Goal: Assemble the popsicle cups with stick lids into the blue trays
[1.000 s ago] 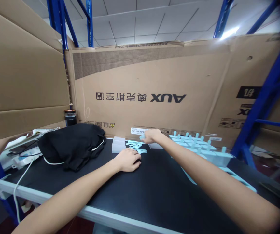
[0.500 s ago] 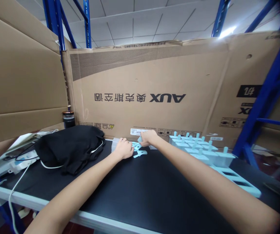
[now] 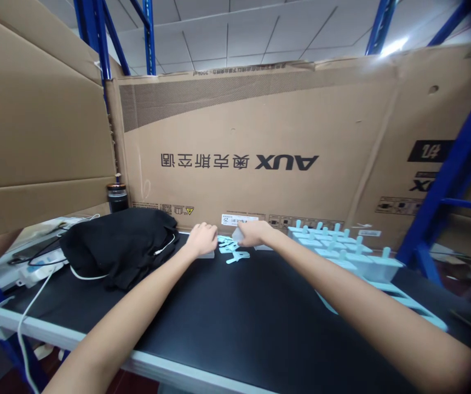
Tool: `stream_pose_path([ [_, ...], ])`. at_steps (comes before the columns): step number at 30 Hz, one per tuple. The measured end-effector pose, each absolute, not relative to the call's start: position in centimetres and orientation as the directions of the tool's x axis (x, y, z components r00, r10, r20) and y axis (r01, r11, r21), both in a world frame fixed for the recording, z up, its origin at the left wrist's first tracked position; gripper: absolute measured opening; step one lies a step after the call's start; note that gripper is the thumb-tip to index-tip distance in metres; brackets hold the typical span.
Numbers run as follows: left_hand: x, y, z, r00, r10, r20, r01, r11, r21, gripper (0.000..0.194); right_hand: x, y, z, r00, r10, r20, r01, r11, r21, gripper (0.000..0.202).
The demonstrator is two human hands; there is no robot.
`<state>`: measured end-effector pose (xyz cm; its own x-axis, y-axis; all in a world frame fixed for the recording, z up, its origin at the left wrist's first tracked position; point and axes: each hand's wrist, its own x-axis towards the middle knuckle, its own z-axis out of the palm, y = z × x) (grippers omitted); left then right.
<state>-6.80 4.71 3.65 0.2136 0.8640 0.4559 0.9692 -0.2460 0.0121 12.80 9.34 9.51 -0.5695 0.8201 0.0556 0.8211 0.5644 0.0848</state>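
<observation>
Since half a second ago, the left hand (image 3: pixel 202 239) has been moved farther onto the clear plastic pieces (image 3: pixel 207 254), fingers curled over them. A pale blue stick (image 3: pixel 237 234) is pinched by the right hand (image 3: pixel 254 232), above the loose blue sticks (image 3: pixel 232 250). "AUX" is printed upside down on the cardboard box (image 3: pixel 285 164).

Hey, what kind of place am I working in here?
Probably a warehouse or packing station: blue steel racking rises behind, large flattened cardboard boxes wall off a black worktable, and rows of light blue plastic moulds sit beside both hands.
</observation>
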Motion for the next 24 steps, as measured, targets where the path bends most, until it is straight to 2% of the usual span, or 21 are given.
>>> stream_pose_path([
  [4, -10.4, 5.2, 4.3, 0.074, 0.888, 0.455, 0.980, -0.149, 0.132, 0.024, 14.4, 8.0, 9.0, -0.684, 0.728, -0.053, 0.721, 0.685, 0.102, 0.055],
  [7, -12.6, 5.6, 3.4, 0.000, 0.910, 0.414, 0.972, -0.097, 0.214, 0.027, 15.1, 7.3, 8.1, -0.732, 0.677, -0.074, 0.671, 0.736, 0.090, 0.054],
  [12, -14.2, 6.6, 1.2, -0.026, 0.940, 0.339, 0.947, -0.085, 0.309, 0.029, 15.0, 7.1, 6.2, -0.740, 0.672, 0.017, 0.671, 0.737, 0.081, 0.052],
  [19, -14.3, 7.6, -0.1, -0.018, 0.938, 0.345, 0.911, -0.127, 0.392, 0.030, 14.4, 7.5, 4.7, -0.659, 0.735, 0.157, 0.749, 0.660, 0.059, 0.039],
  [24, -14.1, 7.3, -0.2, -0.008, 0.940, 0.340, 0.885, -0.151, 0.440, 0.030, 12.4, 8.8, 5.1, -0.583, 0.780, 0.228, 0.798, 0.602, -0.019, 0.046],
])
